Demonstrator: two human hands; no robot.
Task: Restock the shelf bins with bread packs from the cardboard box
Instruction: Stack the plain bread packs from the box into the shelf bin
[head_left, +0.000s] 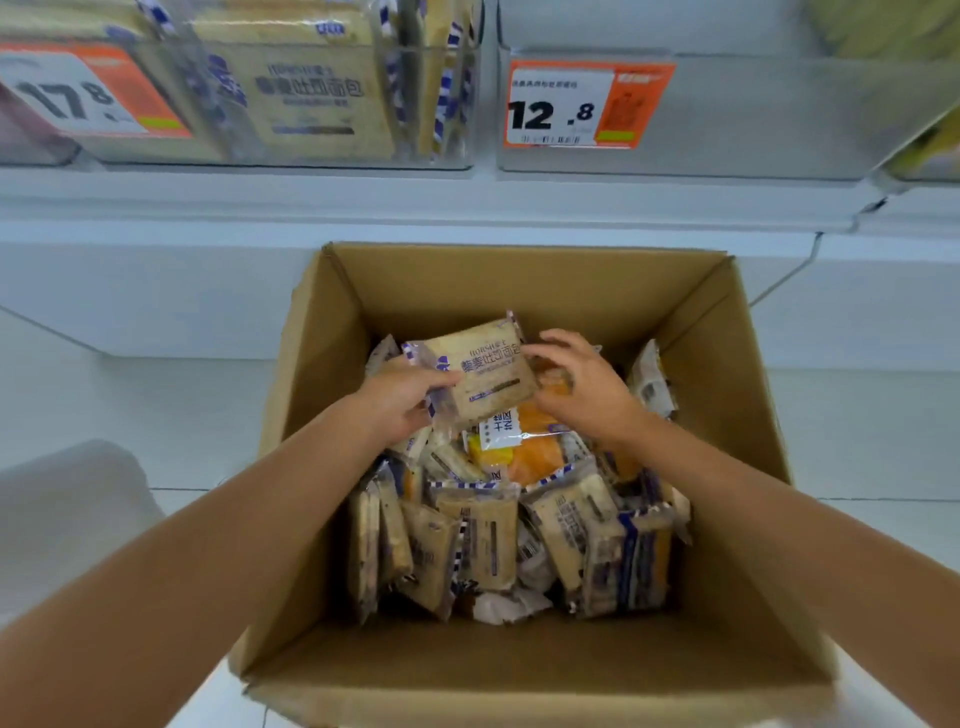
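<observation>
We hold a bread pack (480, 371) face up above the heap in the cardboard box (519, 280), long axis left-to-right and rising rightward, left hand (402, 400) gripping its left end, right hand (582, 387) loosely spread with fingertips at its right edge, the box walls well apart from both hands.

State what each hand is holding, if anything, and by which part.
The left hand grips a beige bread pack by its left end. The right hand is at its right edge; whether it grips cannot be told.
</observation>
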